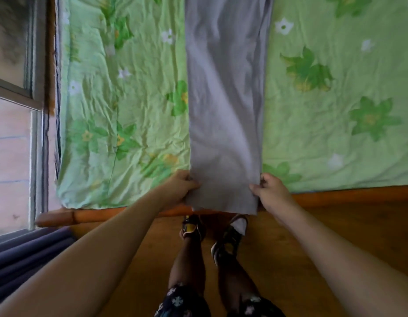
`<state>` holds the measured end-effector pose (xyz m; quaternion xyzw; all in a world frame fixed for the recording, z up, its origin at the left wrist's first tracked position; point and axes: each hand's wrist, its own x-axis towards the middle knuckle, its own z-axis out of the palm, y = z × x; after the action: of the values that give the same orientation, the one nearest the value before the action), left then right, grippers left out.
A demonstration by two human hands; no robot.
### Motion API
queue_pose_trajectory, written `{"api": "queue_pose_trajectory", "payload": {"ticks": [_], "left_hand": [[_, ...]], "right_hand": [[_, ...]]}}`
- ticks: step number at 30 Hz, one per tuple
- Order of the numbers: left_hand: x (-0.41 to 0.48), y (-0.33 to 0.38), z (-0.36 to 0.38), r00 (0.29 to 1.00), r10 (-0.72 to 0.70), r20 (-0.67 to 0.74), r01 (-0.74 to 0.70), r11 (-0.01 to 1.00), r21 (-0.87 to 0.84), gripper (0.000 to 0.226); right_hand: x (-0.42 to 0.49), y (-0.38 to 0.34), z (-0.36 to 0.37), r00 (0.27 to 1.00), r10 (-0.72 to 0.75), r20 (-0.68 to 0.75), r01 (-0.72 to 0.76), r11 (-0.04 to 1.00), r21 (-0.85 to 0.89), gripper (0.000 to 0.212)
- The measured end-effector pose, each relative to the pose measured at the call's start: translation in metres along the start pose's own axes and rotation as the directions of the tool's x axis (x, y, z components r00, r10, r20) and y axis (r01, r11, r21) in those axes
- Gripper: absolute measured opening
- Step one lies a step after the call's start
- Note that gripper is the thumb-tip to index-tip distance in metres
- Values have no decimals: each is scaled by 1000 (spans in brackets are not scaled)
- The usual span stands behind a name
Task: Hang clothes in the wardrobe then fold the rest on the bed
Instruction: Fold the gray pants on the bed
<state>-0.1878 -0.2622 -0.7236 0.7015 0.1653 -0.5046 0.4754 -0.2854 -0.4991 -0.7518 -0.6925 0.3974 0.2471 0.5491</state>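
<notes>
A long grey garment [226, 99] lies stretched out flat down the middle of the bed, running from the top of the view to the near edge. My left hand [179, 187] grips its near left corner. My right hand [270, 191] pinches its near right corner. The garment's near end hangs a little over the wooden bed rail. The bed carries a light green sheet [120, 115] printed with green and white flowers.
An orange-brown wooden bed rail [347, 195] runs along the near edge of the bed. A window [13, 133] and a dark curtain [24, 255] stand at the left. Wooden floor [290, 243] lies below, with my legs and shoes by the rail.
</notes>
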Motion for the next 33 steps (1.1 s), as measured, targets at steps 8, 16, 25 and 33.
{"api": "queue_pose_trajectory", "payload": {"ticks": [8, 16, 25, 33], "left_hand": [[-11, -11, 1, 997, 76, 11, -77, 985, 156, 24], [43, 65, -14, 964, 130, -232, -176, 965, -192, 17], [46, 55, -21, 973, 71, -220, -104, 984, -144, 14], [9, 26, -14, 984, 142, -108, -152, 984, -90, 71]], "right_hand": [[0, -8, -3, 982, -178, -66, 136, 901, -411, 20], [80, -99, -15, 958, -117, -261, 126, 992, 18, 26], [81, -78, -19, 907, -217, -362, 117, 953, -278, 11], [38, -47, -4, 967, -113, -226, 31, 940, -339, 24]]}}
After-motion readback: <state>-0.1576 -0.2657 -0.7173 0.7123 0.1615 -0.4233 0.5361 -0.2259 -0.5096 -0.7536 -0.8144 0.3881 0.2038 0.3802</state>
